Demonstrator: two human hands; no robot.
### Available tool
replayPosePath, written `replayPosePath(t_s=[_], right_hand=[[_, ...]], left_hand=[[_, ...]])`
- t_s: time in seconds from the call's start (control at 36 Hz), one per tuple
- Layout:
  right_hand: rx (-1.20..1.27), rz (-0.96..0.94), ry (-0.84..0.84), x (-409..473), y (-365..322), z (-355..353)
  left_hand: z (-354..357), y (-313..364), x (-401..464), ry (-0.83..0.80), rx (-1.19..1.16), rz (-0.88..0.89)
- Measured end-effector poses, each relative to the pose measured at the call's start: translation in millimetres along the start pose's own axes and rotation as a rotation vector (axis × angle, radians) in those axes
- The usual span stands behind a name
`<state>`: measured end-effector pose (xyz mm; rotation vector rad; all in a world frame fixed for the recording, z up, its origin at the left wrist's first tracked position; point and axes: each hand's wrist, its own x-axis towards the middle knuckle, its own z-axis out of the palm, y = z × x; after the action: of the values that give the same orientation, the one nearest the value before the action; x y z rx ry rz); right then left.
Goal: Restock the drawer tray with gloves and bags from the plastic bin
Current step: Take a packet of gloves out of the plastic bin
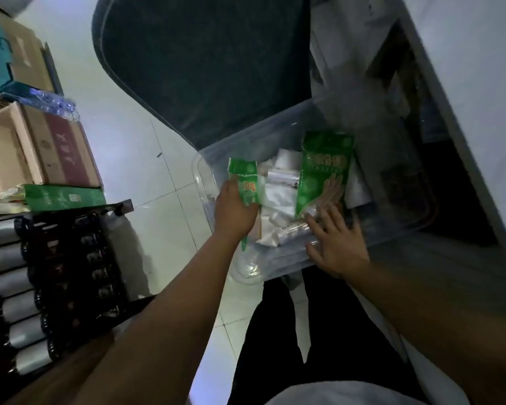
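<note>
1. Pale floor tiles fill the dim room, with cardboard boxes and a rack of dark bottles along the left side and a white cabinet on the right.
2. Between them sits a clear plastic bin, its near rim just beside the person's dark trousers.
3. Inside the bin lie white rolled bags, packed between two green packets.
4. The left hand reaches into the bin's left end, its fingers curled closed around a small green glove packet; the packet stands up above the knuckles, touching the white rolls.
5. The right hand lies at the near wall with its fingers spread and loose, gripping nothing.
6. Its fingertips touch the lower edge of a larger green glove packet, which leans upright above them, and one roll lies just beside them.
</note>
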<state>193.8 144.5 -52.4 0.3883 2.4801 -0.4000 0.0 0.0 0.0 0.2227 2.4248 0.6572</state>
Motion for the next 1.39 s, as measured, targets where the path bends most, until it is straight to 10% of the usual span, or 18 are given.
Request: replayPosePath(t_s=[0.25, 0.47, 0.69, 1.08, 1.39], right_hand=[[-0.007, -0.021, 0.218, 7, 4, 19], [0.024, -0.030, 0.349, 8, 3, 29], [0.096, -0.014, 0.106, 0, 6, 8], [1.455, 0.233, 0.129, -103, -45, -123], [1.725, 0.183, 0.144, -177, -44, -213]], left_hand=[[42, -20, 46, -0.011, -0.225, -0.561], [58, -36, 44, 0.059, -0.252, -0.490], [11, -14, -5, -0.018, -0.500, -0.341], [-107, 0, -143, -0.347, -0.949, -0.126], [-136, 46, -175, -0.427, -0.977, 0.107]])
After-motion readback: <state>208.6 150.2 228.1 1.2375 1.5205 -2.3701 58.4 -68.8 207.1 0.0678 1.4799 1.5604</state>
